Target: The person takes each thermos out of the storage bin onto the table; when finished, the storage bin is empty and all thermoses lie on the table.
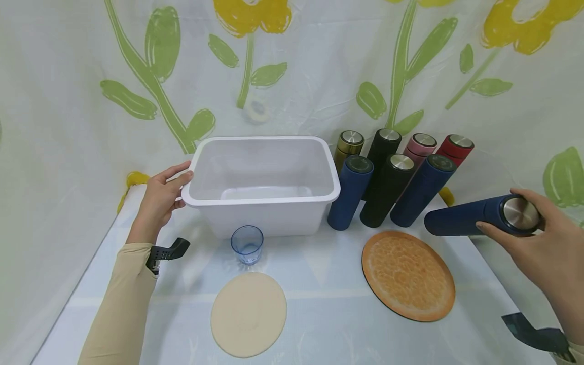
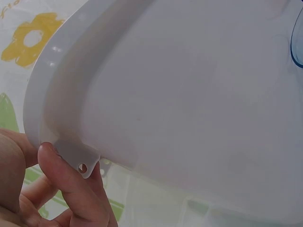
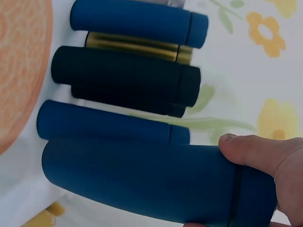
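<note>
My left hand [image 1: 163, 195] grips the left end of a white plastic tub [image 1: 255, 215] by its rim, thumb and fingers on either side of the lip in the left wrist view. Far to the right, my right hand [image 1: 538, 243] holds a dark blue thermos flask [image 1: 465, 215] near its silver lid, tilted almost level above the table's right edge. In the right wrist view that flask [image 3: 142, 182] hides part of another blue flask behind it. Inside the tub only bare white walls and floor show in the head view.
Right of the tub stand several flasks: gold [image 1: 349, 144], blue [image 1: 349, 195], black [image 1: 385, 195], pink [image 1: 421, 144], red [image 1: 456, 145]. A blue-tinted glass [image 1: 247, 246] stands before the tub. A beige disc [image 1: 248, 314] and a round orange-brown mat [image 1: 409, 276] lie in front.
</note>
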`<state>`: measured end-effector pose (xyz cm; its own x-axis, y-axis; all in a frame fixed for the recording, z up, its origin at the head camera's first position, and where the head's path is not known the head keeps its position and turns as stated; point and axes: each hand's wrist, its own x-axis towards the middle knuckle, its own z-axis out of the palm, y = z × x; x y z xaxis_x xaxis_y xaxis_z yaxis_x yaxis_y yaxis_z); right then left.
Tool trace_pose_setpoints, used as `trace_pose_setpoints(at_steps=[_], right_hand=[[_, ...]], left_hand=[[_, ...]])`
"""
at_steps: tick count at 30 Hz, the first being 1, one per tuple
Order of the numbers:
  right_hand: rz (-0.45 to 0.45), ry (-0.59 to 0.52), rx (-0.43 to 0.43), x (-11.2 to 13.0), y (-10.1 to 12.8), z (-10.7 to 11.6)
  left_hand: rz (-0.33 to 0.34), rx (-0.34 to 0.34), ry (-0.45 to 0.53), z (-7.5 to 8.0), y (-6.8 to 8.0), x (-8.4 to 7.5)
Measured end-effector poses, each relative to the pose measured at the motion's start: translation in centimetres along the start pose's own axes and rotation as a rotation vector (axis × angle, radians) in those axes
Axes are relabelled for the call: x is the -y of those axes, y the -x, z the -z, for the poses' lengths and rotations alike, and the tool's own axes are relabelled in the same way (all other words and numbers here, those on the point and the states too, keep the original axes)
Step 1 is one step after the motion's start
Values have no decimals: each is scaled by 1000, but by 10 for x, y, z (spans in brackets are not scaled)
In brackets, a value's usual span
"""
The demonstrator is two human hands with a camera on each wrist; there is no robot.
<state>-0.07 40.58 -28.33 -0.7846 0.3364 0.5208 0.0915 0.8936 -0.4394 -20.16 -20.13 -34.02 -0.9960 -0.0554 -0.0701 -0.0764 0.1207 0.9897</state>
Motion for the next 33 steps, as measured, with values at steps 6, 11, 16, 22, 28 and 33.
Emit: trace_pose_setpoints(at_steps=[6,11,16,22,28,33], right_hand=[[14,84,19,-9,-15,-5],[29,76,52,-15,-27,-15],[23,85,71,-24,-37,-25],[-9,84,98,-33,-46,-36],[-17,75,118,-38,-53,-43],[-36,70,190,-39,-64,-45]], left_hand=[[-9,-1,-19,0,-1,-2],[5,-2,-24,0,0,-3],[2,-3,-41,0,0,-2],[-4,-6,-54,-1,0,-3],[-1,-3,-78,-3,-1,-1],[3,-5,-52,0,-1,0]])
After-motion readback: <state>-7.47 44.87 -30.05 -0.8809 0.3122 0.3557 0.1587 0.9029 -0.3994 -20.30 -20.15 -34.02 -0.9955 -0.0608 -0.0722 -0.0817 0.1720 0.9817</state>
